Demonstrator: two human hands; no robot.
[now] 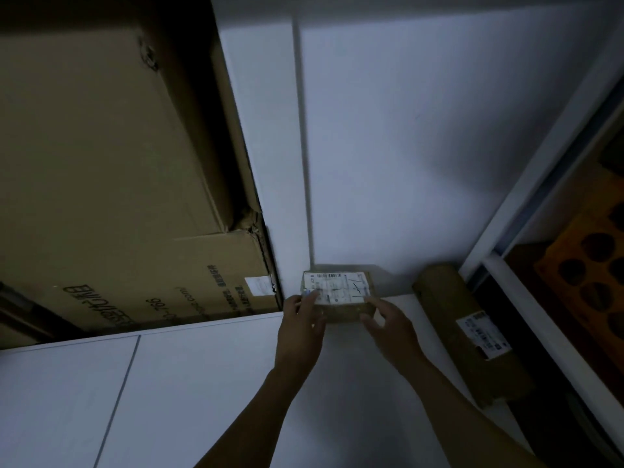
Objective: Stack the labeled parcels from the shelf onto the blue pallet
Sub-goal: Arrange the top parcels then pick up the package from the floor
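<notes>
A small brown parcel (341, 292) with a white shipping label on top sits at the back of a white shelf (202, 383), against the wall. My left hand (302, 319) holds its left side, fingertips on the label's edge. My right hand (388, 322) holds its right front corner, fingers bent around it. A long brown parcel (469, 329) with a white label lies to the right on the same shelf. No blue pallet is in view.
A large printed cardboard box (118, 197) fills the left, standing beside the shelf surface. A white shelf upright (547, 170) runs along the right. Behind it lies an orange tray with round holes (587, 265). The scene is dim.
</notes>
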